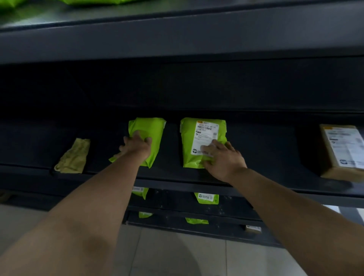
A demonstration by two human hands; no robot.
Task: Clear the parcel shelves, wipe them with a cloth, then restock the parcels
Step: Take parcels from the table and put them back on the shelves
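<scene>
Two green parcels lie side by side on the dark middle shelf (256, 138). My left hand (136, 146) grips the left green parcel (151, 130), fingers curled over its top face. My right hand (222, 157) grips the right green parcel (199, 145) at its lower right corner, fingers lying on its white label. A crumpled yellow cloth (73, 157) rests on the same shelf, left of my left hand.
A brown cardboard box (342, 151) with a white label stands at the shelf's right end. More green parcels sit on the lower shelves (206, 198) and on the top shelf (88, 2). Pale floor tiles (177, 256) lie below.
</scene>
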